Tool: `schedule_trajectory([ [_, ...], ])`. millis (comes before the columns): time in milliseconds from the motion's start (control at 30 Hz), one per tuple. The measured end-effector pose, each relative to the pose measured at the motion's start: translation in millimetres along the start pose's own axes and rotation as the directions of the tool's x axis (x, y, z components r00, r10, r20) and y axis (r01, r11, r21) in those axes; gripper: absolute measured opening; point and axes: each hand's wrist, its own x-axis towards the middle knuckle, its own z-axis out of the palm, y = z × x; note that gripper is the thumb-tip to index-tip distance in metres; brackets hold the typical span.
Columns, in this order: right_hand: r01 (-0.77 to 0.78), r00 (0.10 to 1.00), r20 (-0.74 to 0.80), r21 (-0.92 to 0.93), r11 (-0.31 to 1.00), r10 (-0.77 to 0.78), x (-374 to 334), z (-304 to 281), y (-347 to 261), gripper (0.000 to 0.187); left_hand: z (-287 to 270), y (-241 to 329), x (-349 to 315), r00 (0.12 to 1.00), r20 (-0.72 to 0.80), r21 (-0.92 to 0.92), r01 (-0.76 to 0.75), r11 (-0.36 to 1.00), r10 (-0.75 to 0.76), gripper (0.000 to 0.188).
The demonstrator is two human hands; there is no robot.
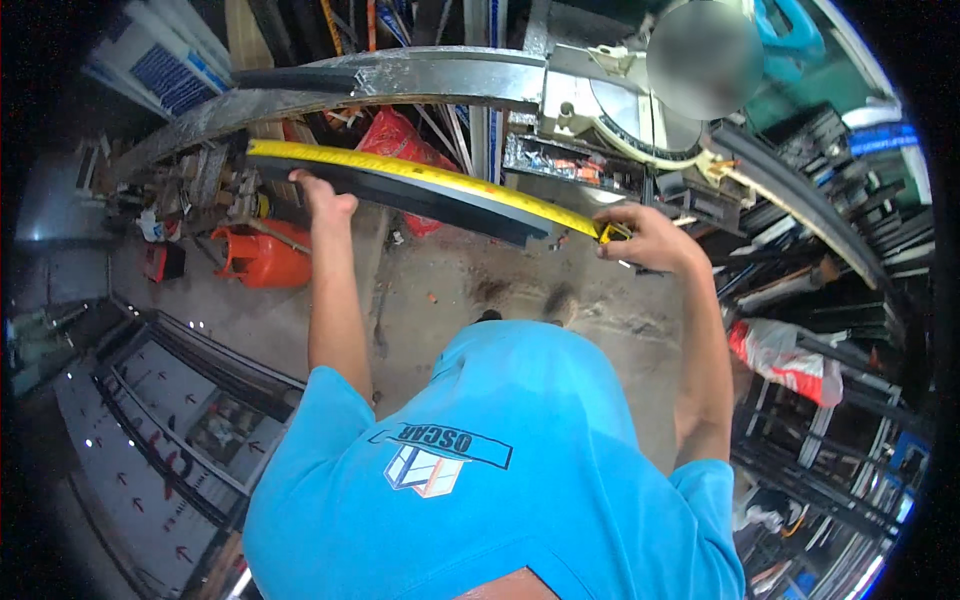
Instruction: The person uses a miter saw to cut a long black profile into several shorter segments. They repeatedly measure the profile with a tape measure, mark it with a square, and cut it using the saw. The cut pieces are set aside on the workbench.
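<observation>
A dark flat bar [440, 203], long and smooth like a metal profile, is held up crosswise in front of me. Along its far edge runs the yellow blade of a tape measure [420, 172], pulled out from the bar's left end toward the right. My left hand [328, 198] grips the bar near that left end, fingers partly hidden behind it. At the other end, my right hand [648, 240] is closed around the tape measure's case, which shows only in part between thumb and fingers.
Beyond the bar stretches a metal-topped bench [450, 80], with a mitre saw [640, 110] at its right. An orange gas cylinder [265, 257] stands on the floor at left. Framed panels [160, 440] lean at lower left; a rack with a plastic bag [790, 360] stands right.
</observation>
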Motion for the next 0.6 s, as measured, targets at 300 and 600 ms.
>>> schedule_trajectory([
  [300, 0.064, 0.995, -0.061, -0.176, 0.982, -0.076, 20.4, 12.1, 4.9, 0.064, -5.6, 9.2, -0.8, 0.998, -0.019, -0.017, 0.062, 0.998, -0.062, 0.091],
  [600, -0.037, 0.999, 0.001, -0.191, 0.981, 0.038, 26.5, 11.8, -4.1, 0.066, -20.5, 5.2, 6.6, 0.991, -0.038, 0.002, 0.125, 0.992, -0.125, 0.092],
])
